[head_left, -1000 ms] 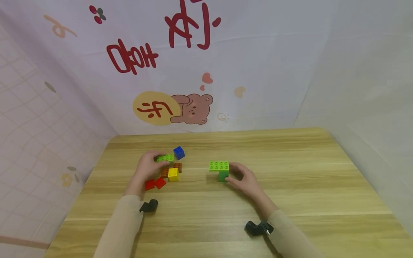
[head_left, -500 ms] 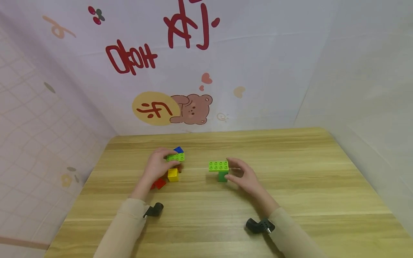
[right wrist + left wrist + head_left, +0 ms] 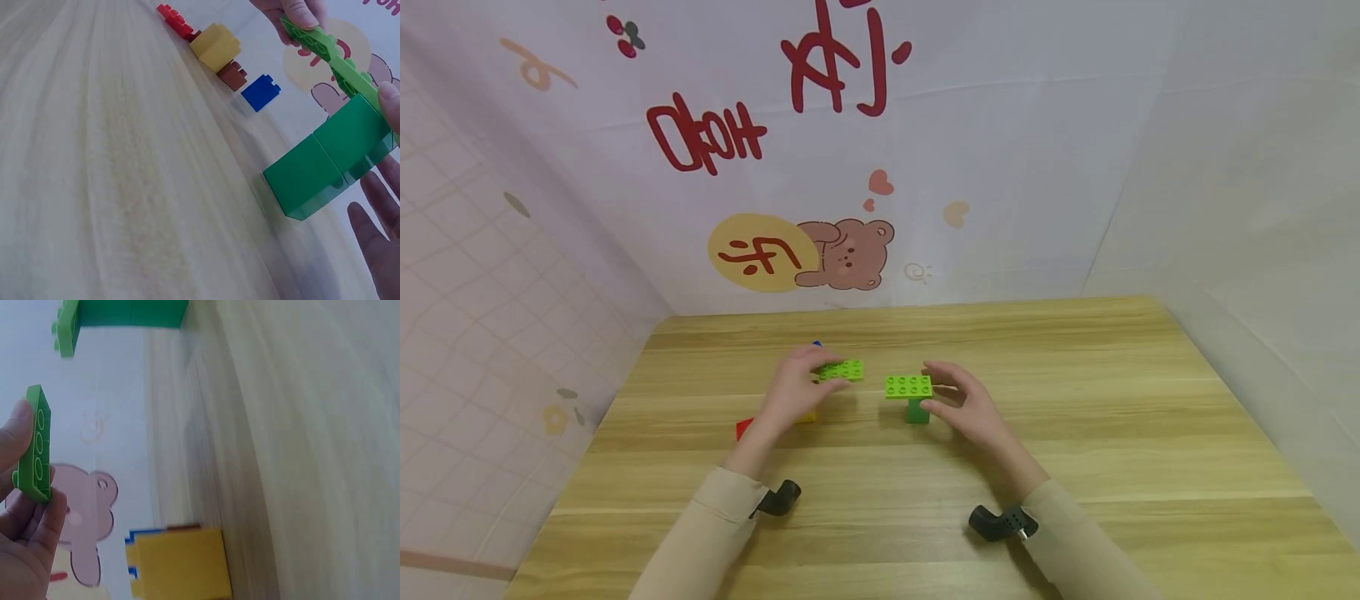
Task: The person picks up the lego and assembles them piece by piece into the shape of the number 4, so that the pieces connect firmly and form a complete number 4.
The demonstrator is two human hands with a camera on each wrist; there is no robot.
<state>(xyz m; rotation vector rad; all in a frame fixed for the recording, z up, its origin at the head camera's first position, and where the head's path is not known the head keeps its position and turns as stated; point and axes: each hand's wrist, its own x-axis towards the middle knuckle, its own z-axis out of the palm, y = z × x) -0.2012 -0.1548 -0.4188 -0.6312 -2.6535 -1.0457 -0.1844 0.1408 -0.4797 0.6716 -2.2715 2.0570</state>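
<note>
My left hand (image 3: 793, 387) pinches a light green 2x4 plate (image 3: 850, 370) between thumb and fingers, raised above the table; its hollow underside faces the left wrist camera (image 3: 40, 440). To its right stands a stack of two dark green blocks (image 3: 918, 411), topped by another light green plate (image 3: 908, 386) that overhangs to the left. The right hand (image 3: 968, 407) is curled round the stack's right side, its thumb on the top plate's edge in the right wrist view (image 3: 369, 89). A gap separates the two plates in the head view.
Left of the stack, loose bricks lie on the wooden table (image 3: 880, 517): yellow (image 3: 215, 49), blue (image 3: 261, 94), brown (image 3: 233, 76) and red (image 3: 175, 21). The left arm partly covers them in the head view. A printed cloth (image 3: 1000, 167) hangs behind the table.
My left hand has carried its light green plate rightward from the loose bricks towards the stack. The right hand has shifted slightly upward at the stack, which has stayed in place.
</note>
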